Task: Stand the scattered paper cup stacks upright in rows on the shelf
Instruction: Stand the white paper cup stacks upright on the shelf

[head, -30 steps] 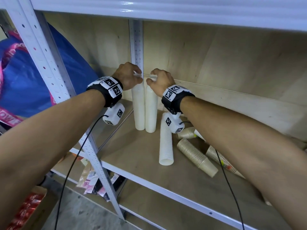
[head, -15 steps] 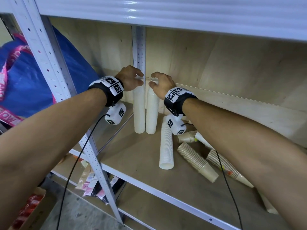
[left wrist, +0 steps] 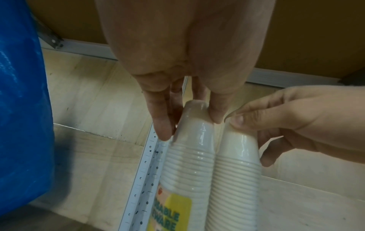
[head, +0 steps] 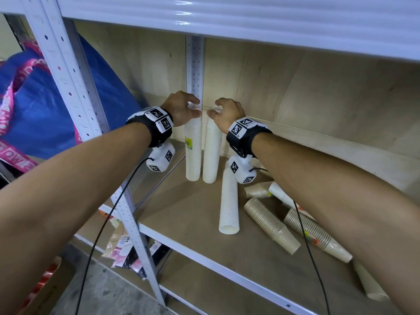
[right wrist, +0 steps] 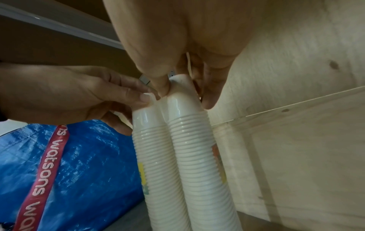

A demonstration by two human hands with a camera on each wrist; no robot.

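Observation:
Two tall white cup stacks stand upright side by side at the back left of the shelf [head: 181,214]. My left hand [head: 181,108] pinches the top of the left stack [head: 193,153], which carries a yellow label [left wrist: 173,211]. My right hand [head: 225,112] pinches the top of the right stack [head: 212,153]. In the left wrist view, fingers [left wrist: 162,121] and thumb clasp the top cup of the left stack [left wrist: 189,150], with the right hand [left wrist: 296,125] beside it on the right stack [left wrist: 235,171]. The right wrist view shows the right stack [right wrist: 197,148] and the left stack [right wrist: 154,148].
A third white stack [head: 229,201] lies on its side. Several brown and white stacks [head: 270,223] lie scattered to the right. A white upright post [head: 195,69] stands just behind the stacks. A blue bag [head: 45,105] hangs left of the rack. Packets [head: 127,248] lie on the lower shelf.
Both hands keep their hold on the stack tops. The two stacks stand a little closer to the back post; the view has shifted slightly.

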